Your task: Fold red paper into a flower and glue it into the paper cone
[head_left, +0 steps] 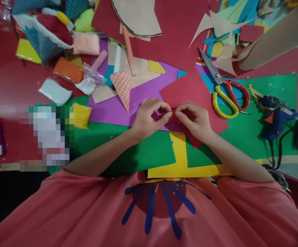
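My left hand (pixel 150 115) and my right hand (pixel 196 120) meet over the middle of the work area, thumbs and forefingers pinched close together. Between the fingertips is a small red piece (pixel 174 112); whether it is clay or paper I cannot tell. Beneath my right hand lies a red paper sheet (pixel 190 85), resting partly on a purple sheet (pixel 144 99) and green sheets (pixel 128 151). A small paper cone with a red lattice pattern (pixel 122 87) lies left of my left hand. Scissors (pixel 219 80) with one yellow and one red handle lie beyond my right hand.
A blue glue gun (pixel 277 120) with a black cord lies at the right. Soft clay packets, including a yellow one (pixel 80 116) and an orange one (pixel 68 70), sit at the left. A rolled brown sheet (pixel 275 41) and paper scraps (pixel 222 25) occupy the upper right.
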{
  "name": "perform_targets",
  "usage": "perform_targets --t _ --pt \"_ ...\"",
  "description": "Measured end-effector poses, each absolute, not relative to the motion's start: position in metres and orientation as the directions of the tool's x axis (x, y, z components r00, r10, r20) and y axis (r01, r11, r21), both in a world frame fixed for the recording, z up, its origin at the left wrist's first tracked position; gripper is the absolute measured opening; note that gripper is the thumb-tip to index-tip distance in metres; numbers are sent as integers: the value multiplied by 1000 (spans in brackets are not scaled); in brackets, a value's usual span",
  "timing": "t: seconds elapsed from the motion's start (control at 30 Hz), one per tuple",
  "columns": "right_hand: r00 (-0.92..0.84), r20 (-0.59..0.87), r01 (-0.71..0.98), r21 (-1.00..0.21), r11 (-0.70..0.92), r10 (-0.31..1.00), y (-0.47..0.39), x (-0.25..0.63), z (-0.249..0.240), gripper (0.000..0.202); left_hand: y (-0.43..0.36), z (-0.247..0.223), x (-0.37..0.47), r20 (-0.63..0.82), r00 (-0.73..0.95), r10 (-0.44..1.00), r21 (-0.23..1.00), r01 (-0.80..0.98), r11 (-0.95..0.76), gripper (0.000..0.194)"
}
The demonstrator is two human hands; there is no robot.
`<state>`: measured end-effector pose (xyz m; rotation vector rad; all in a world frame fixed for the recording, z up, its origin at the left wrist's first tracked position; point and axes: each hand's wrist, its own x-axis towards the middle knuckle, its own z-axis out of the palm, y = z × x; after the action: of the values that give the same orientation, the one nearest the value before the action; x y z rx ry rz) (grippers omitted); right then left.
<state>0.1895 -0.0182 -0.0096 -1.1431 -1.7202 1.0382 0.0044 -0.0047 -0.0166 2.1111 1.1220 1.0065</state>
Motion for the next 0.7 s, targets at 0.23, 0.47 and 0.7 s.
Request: perform_targets --t 0.23,0.47,0.7 --pt "-302 252 314 -884 345 919 -18 190 -11 13 -6 -16 6 397 390 831 747 389 -539 9" --pt "-297 289 326 -865 381 910 -20 187 -12 12 -5 -17 7 462 405 789 686 400 -608 9" --pt "-292 273 330 -871 364 917 -22 184 -9 12 -7 -20 7 599 425 678 462 509 -727 8"
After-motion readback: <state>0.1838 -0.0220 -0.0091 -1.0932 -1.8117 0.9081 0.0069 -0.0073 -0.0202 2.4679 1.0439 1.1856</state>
